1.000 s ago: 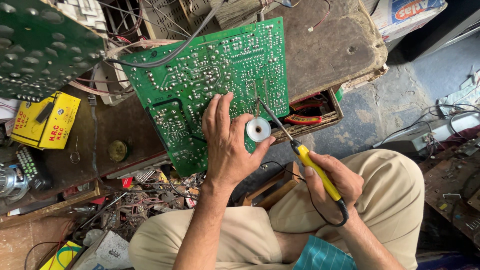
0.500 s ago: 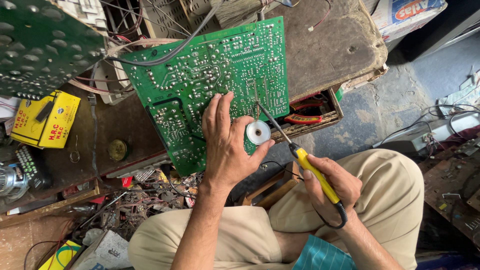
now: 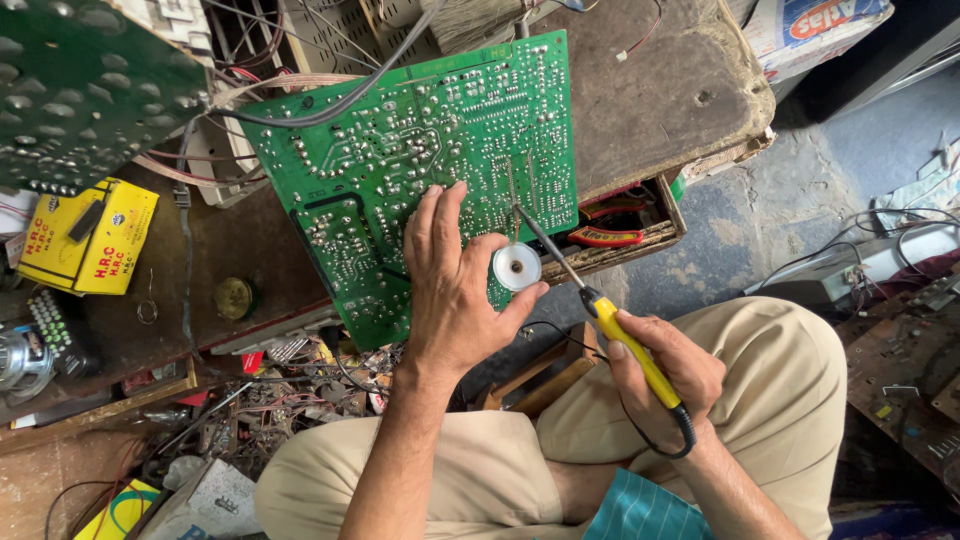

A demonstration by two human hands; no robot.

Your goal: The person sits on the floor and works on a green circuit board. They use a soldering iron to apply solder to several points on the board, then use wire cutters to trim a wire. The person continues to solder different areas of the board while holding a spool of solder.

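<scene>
A large green circuit board (image 3: 420, 150) lies solder side up on a worn wooden bench. My left hand (image 3: 455, 295) rests flat on its lower edge, with a small white solder spool (image 3: 517, 266) pinched between thumb and forefinger. A thin strand of solder rises from the spool to the board. My right hand (image 3: 665, 375) grips the yellow handle of a soldering iron (image 3: 625, 345). The iron's metal tip touches the board just above the spool.
A yellow box (image 3: 85, 235) sits at the left beside a second green board (image 3: 70, 90). Loose wires and scrap parts (image 3: 270, 400) litter the floor by my knee. An open wooden drawer (image 3: 625, 235) holds tools. More boards and cables lie at the right.
My hands, the spool and the soldering iron have barely moved; the tip stays at the same spot on the board.
</scene>
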